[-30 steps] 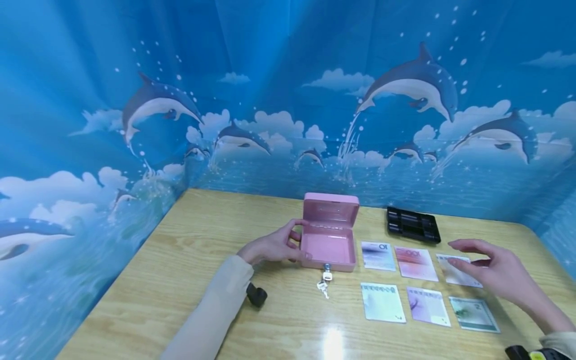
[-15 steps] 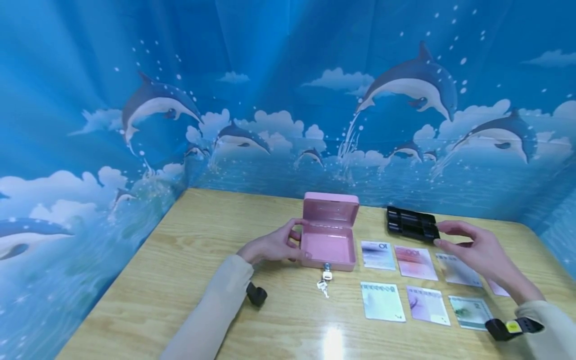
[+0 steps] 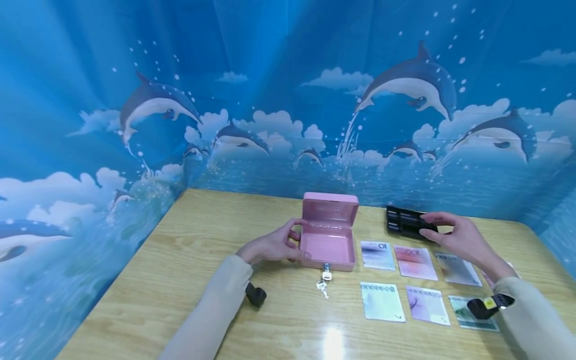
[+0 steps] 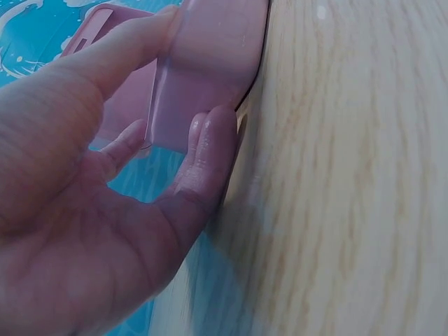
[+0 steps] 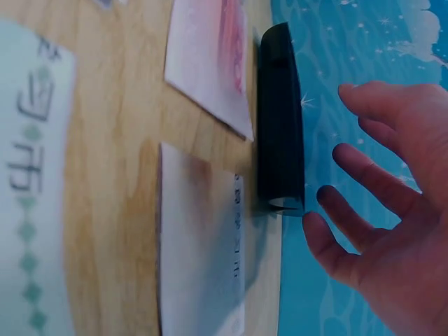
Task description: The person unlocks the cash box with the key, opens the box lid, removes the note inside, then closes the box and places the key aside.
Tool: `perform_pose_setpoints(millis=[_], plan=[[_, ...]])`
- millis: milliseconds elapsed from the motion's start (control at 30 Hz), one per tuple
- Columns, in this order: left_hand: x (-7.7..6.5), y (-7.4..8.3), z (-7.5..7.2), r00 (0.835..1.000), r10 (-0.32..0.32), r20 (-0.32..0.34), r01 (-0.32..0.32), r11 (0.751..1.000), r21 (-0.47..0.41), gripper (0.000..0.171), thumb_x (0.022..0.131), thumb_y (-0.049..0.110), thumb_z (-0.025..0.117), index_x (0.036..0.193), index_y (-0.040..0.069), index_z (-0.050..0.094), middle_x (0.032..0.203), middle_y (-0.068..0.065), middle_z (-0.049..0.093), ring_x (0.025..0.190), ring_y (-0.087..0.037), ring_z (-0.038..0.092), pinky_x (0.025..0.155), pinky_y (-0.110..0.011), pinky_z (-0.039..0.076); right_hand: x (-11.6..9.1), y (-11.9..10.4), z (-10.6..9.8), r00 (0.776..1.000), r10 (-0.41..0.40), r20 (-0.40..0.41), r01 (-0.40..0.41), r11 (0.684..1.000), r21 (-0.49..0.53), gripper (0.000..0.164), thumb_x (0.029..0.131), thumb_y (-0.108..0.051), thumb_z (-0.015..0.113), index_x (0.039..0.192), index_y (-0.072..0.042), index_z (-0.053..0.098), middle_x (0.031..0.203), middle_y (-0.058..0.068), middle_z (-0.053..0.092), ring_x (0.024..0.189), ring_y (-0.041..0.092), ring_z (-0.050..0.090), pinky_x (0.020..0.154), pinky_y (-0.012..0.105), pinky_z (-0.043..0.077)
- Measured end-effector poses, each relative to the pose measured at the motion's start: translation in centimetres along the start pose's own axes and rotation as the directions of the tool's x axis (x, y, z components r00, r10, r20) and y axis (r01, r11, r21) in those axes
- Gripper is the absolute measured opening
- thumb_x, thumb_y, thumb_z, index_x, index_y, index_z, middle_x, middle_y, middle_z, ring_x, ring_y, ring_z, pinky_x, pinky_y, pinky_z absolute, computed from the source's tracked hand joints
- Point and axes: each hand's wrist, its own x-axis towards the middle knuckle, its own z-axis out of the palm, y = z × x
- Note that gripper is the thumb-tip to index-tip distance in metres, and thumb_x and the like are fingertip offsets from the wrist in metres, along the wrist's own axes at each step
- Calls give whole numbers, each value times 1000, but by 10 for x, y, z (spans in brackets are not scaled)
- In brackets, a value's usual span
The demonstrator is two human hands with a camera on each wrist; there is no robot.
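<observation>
A pink metal cash box [image 3: 327, 246] stands on the table with its lid [image 3: 330, 210] raised. My left hand [image 3: 272, 245] grips its left side, the thumb at the front corner and the fingers against the outer wall, as the left wrist view also shows. Keys [image 3: 322, 286] hang from the lock at the box's front. Over the right end of a black compartment tray [image 3: 399, 230] hovers my right hand [image 3: 463, 242], thumb and fingers spread and nothing between them. In the right wrist view the fingertips are apart from the tray [image 5: 280, 119].
Printed banknotes lie in two rows right of the box: a blue-grey 10 note [image 3: 378, 256], a red 100 note [image 3: 416, 263], a pale green note [image 3: 382, 302], a purple note [image 3: 427, 306] and others partly under the right arm. A dolphin-print curtain [image 3: 270, 100] hangs behind the table.
My right hand has moved left and away from me, from above the right-hand banknotes to above the black tray. The left hand and cash box have stayed in place.
</observation>
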Motion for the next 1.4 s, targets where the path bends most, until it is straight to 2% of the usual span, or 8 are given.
perform_pose_setpoints(millis=[467,833,933,1033,1133,1167,1300,1400], plan=[[-1,0,1,1000,-15,-6,15,999,33,88,85,29,84,154,34,29,136,-10,52,109,-20,63,88,-34,59,24,12,11,993,-120,-6,118,982,-149,36,97,-28,69,126,-5,70,137,33,57,125,58,49,93,72,44],[-1,0,1,1000,-11,-10,11,1000,19,87,85,27,84,153,33,31,135,-11,53,108,-21,64,87,-35,60,30,11,13,994,-111,14,112,982,-153,24,94,-15,70,115,-4,76,134,33,56,122,58,50,93,72,45],[-1,-1,1,1000,-8,-10,8,1000,7,87,85,25,83,153,33,30,135,-11,52,108,-21,64,87,-35,60,31,9,12,991,-122,55,128,984,-125,22,94,-10,69,114,-5,77,135,31,57,122,56,51,85,61,52],[-1,-1,1,1000,-6,-9,6,1000,3,87,85,24,83,154,33,30,135,-11,52,108,-21,63,87,-34,60,30,6,12,989,-99,106,107,991,-74,24,94,-6,65,115,-8,77,137,32,59,83,38,63,63,38,50],[-2,-1,1,1000,-10,-10,10,1000,7,87,85,25,83,154,33,30,135,-11,52,108,-21,63,87,-34,60,30,4,12,987,-58,149,64,997,-39,28,95,-5,62,119,-8,76,139,35,57,50,15,40,49,27,36],[-2,-1,1,1000,-12,-11,12,1000,9,87,85,25,83,154,33,30,135,-11,52,108,-21,63,87,-34,60,30,3,11,986,-49,157,55,998,-34,28,96,-6,61,120,-8,75,139,36,56,50,11,34,48,27,35],[-2,0,1,1000,-16,-14,16,1000,12,87,85,25,83,154,34,30,135,-11,52,107,-21,63,87,-34,59,31,1,11,984,-47,173,56,997,-48,28,95,-7,61,120,-7,75,138,38,55,67,14,51,55,29,37],[-2,0,1,1000,-10,-11,10,1000,4,87,85,24,83,154,34,30,135,-11,52,107,-21,63,86,-34,60,32,0,12,984,-34,177,44,998,-50,29,96,-8,60,120,-6,75,138,39,54,75,19,56,59,30,38]])
